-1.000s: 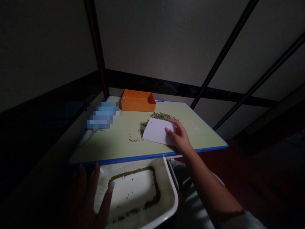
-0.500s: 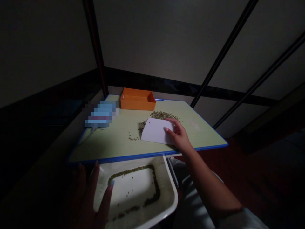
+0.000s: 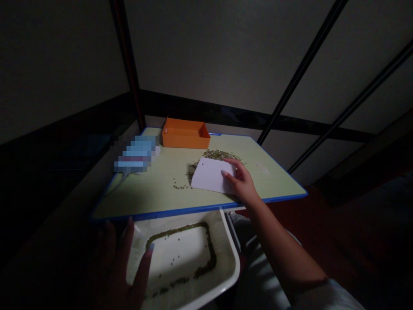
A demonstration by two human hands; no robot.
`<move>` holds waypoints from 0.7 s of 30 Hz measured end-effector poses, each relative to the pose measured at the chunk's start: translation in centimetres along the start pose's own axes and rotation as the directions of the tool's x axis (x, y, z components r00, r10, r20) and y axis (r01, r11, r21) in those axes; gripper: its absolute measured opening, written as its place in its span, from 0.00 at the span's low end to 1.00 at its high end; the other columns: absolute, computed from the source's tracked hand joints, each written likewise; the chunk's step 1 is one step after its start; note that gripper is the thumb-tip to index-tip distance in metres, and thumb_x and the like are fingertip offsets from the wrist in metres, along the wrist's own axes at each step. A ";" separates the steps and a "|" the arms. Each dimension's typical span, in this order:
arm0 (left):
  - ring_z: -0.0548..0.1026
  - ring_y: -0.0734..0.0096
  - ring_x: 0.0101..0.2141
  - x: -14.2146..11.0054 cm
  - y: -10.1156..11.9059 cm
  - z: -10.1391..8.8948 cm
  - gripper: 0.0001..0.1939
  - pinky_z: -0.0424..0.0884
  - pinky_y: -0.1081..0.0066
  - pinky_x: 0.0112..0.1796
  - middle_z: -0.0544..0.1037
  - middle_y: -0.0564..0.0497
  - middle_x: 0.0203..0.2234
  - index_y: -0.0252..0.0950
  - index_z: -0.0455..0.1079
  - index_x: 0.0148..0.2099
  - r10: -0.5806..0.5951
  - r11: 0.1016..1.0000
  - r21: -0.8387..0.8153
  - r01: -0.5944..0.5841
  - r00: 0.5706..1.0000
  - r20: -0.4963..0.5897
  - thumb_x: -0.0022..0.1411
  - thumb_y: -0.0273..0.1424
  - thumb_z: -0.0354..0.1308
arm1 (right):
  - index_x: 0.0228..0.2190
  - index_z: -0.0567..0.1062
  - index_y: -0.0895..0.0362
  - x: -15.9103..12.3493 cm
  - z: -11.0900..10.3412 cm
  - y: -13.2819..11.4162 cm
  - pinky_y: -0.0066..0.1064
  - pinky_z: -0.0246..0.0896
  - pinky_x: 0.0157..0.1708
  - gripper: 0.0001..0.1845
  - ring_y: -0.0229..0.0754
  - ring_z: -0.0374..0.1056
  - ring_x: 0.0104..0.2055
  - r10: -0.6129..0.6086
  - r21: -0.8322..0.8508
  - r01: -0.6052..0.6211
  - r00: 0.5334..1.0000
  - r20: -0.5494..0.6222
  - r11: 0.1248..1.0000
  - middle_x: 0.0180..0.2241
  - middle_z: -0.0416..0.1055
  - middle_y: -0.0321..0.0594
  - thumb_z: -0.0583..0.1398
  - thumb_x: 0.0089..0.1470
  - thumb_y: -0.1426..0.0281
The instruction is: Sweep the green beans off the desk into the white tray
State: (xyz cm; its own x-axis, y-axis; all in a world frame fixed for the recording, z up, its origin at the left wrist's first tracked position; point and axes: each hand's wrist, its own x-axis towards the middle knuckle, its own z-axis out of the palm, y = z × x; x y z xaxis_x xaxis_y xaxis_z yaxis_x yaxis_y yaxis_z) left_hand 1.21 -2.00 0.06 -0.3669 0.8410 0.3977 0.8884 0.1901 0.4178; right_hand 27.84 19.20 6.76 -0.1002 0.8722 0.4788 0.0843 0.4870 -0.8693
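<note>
My right hand [image 3: 243, 183] pinches a white plastic scraper [image 3: 211, 175] between thumb and fingers. The scraper has a small hole in its upper left corner and is tilted over the tabletop. Behind it and along its left side lie small dark-green beans [image 3: 221, 155], with a few stray ones further left. Below the table's front edge is a white basin [image 3: 230, 258], with more beans mostly along the edges of its floor. My left hand [image 3: 121, 267], dim in shadow, lies at the basin's left side, fingers stretched and spread, its thumb over the inside.
The light-green tabletop [image 3: 145, 196] has a blue edge. At its back stands an orange open box [image 3: 185, 140]. A blurred-out blue object [image 3: 137, 153] with a white cable lies at the left. A pale patch [image 3: 262, 167] marks the right side. Panelled walls rise behind.
Almost nothing differs. The whole view has shifted very slightly; both hands, the scraper and the beans keep their places.
</note>
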 end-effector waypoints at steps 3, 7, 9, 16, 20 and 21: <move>0.47 0.47 0.70 -0.1 -0.4 0.2 0.35 0.51 0.41 0.67 0.42 0.44 0.73 0.46 0.43 0.71 0.048 0.999 0.017 -0.048 0.999 -0.011 0.64 0.45 0.45 | 0.46 0.75 0.50 0.0 0.0 0.0 0.42 0.67 0.49 0.19 0.48 0.69 0.49 0.003 0.006 -0.003 1.000 0.023 1.000 0.48 0.74 0.40 0.66 0.50 0.66; 0.50 0.46 0.69 -0.1 -0.6 0.5 0.35 0.55 0.40 0.65 0.42 0.47 0.73 0.50 0.43 0.71 0.062 0.998 0.017 -0.061 0.997 -0.044 0.64 0.46 0.45 | 0.46 0.75 0.50 0.0 0.0 -0.1 0.39 0.67 0.48 0.19 0.46 0.69 0.49 0.018 0.030 -0.020 0.997 0.071 0.999 0.48 0.74 0.39 0.66 0.50 0.68; 0.52 0.45 0.69 -0.1 -0.5 0.6 0.35 0.57 0.38 0.64 0.42 0.48 0.73 0.51 0.43 0.70 0.057 0.998 0.013 -0.057 0.997 -0.058 0.63 0.46 0.45 | 0.45 0.75 0.49 -0.1 -0.2 -0.3 0.38 0.66 0.47 0.18 0.45 0.69 0.48 0.019 0.038 -0.023 0.995 0.095 0.999 0.48 0.74 0.38 0.66 0.50 0.69; 0.52 0.46 0.69 0.0 -0.3 0.5 0.35 0.59 0.39 0.64 0.42 0.49 0.73 0.52 0.41 0.70 0.111 0.994 0.019 -0.109 0.989 -0.094 0.64 0.44 0.45 | 0.45 0.75 0.48 -0.4 -0.5 -0.6 0.33 0.68 0.39 0.19 0.41 0.70 0.41 0.051 0.121 -0.076 0.979 0.197 0.990 0.46 0.75 0.37 0.67 0.50 0.65; 0.52 0.43 0.68 0.0 -0.2 0.4 0.35 0.58 0.37 0.63 0.42 0.48 0.72 0.51 0.41 0.71 0.114 0.994 0.016 -0.113 0.989 -0.090 0.64 0.44 0.46 | 0.46 0.75 0.49 -0.4 -0.4 -0.6 0.34 0.68 0.41 0.19 0.42 0.71 0.42 0.026 0.107 -0.043 0.987 0.159 0.993 0.48 0.75 0.38 0.67 0.50 0.65; 0.52 0.43 0.68 0.0 -0.2 0.4 0.35 0.59 0.37 0.63 0.42 0.47 0.72 0.51 0.42 0.71 0.118 0.993 0.017 -0.117 0.989 -0.089 0.64 0.44 0.46 | 0.46 0.75 0.49 -0.4 -0.4 -0.6 0.35 0.68 0.42 0.19 0.42 0.71 0.43 0.012 0.098 -0.027 0.988 0.151 0.995 0.48 0.75 0.38 0.67 0.50 0.66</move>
State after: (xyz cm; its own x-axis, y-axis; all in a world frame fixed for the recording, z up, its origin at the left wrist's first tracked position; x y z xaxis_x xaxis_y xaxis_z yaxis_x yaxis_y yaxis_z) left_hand 1.11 -1.83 -0.32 -0.2827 0.8089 0.5156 0.9298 0.0991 0.3543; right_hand 28.18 18.57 7.14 -0.2476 0.8608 0.4447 -0.0110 0.4565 -0.8897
